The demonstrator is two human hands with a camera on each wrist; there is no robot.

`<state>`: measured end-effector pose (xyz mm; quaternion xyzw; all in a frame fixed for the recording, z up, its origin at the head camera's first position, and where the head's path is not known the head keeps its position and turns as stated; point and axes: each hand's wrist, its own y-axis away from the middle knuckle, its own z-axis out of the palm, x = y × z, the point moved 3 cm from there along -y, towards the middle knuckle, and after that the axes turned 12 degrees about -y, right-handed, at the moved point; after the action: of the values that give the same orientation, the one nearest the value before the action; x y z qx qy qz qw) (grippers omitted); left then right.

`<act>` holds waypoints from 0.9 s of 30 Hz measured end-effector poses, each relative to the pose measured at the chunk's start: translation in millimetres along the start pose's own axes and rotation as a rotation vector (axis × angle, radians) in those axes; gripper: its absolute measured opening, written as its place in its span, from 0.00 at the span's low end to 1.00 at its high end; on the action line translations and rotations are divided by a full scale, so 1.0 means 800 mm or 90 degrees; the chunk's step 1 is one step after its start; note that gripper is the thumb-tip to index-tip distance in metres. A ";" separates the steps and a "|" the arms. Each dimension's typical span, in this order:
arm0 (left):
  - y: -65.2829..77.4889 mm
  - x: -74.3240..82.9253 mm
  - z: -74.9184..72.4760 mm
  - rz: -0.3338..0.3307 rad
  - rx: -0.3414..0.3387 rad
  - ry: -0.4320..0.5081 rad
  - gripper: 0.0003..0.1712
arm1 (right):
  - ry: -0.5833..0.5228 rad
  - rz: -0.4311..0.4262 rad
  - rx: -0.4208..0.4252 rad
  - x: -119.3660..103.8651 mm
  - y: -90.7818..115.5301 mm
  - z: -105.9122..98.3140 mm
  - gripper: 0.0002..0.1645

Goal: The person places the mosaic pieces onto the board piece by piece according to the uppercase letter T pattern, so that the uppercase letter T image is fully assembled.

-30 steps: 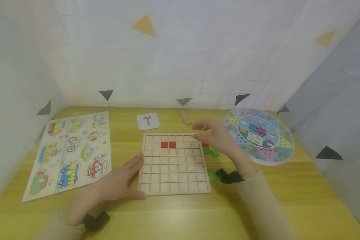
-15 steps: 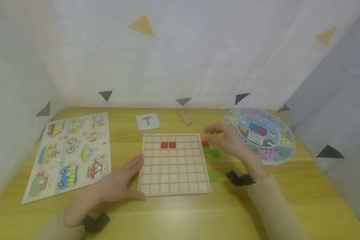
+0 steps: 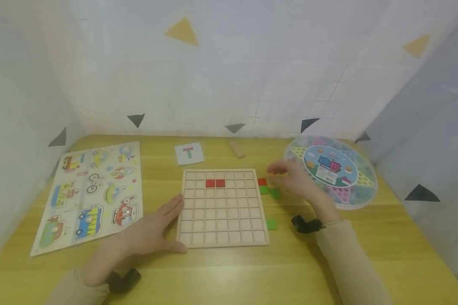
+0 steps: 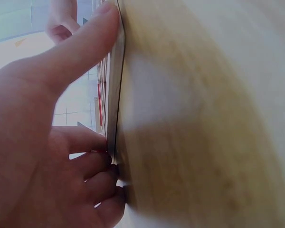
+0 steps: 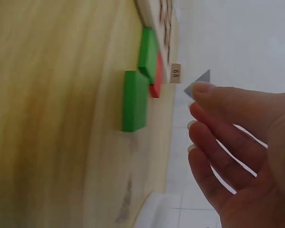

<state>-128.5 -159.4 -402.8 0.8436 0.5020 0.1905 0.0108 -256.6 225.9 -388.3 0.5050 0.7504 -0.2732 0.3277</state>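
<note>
A wooden grid board (image 3: 222,207) lies mid-table, with two red square tiles (image 3: 215,183) side by side in its second row. My left hand (image 3: 146,233) rests against the board's left edge; its fingers touch the side and the thumb lies at the near left corner. Right of the board, my right hand (image 3: 294,180) hovers above the tabletop, nothing between thumb and fingers. Close by it are another red tile (image 3: 261,182), a green tile (image 3: 264,189) touching it, and a second green tile (image 3: 275,193). A third green tile (image 3: 271,224) sits nearer me along the board's right edge.
Behind the board lie a paper card (image 3: 189,153) with a red and green T pattern and a small wooden block (image 3: 236,149). A picture puzzle board (image 3: 103,186) covers the left side. At right is a round Chinese checkers box (image 3: 330,171).
My right hand has moved right, from over the board's far right corner to above the loose tiles. My left hand and the tiles have stayed in place.
</note>
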 end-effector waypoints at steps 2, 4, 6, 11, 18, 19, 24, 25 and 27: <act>0.000 0.000 0.000 -0.001 0.000 0.000 0.69 | -0.002 0.010 -0.011 0.006 -0.001 0.002 0.17; -0.001 -0.001 0.001 0.000 -0.001 0.001 0.69 | 0.001 0.008 -0.018 0.010 -0.002 0.004 0.17; -0.001 -0.001 0.001 0.002 0.000 0.001 0.70 | 0.005 0.001 -0.020 0.010 -0.002 0.006 0.17; -0.001 0.000 0.000 0.000 0.000 0.003 0.70 | 0.030 -0.021 -0.037 0.014 -0.004 0.013 0.17; 0.000 0.001 -0.002 0.000 -0.001 0.010 0.70 | 0.035 -0.028 -0.046 0.014 -0.002 0.016 0.17; 0.000 0.000 -0.002 0.000 -0.001 0.010 0.70 | 0.036 -0.028 -0.046 0.014 -0.002 0.016 0.17; 0.000 -0.001 -0.001 0.002 0.000 0.011 0.69 | 0.030 -0.024 -0.042 0.015 -0.002 0.016 0.16; 0.000 -0.001 -0.001 0.001 0.000 0.012 0.69 | 0.029 -0.024 -0.042 0.015 -0.002 0.015 0.16; 0.000 -0.001 -0.001 0.002 0.000 0.011 0.69 | 0.025 -0.025 -0.043 0.015 -0.002 0.016 0.16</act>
<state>-129.2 -160.0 -402.5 0.8425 0.5011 0.1976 0.0062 -258.5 223.1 -405.5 0.4841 0.7753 -0.2439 0.3241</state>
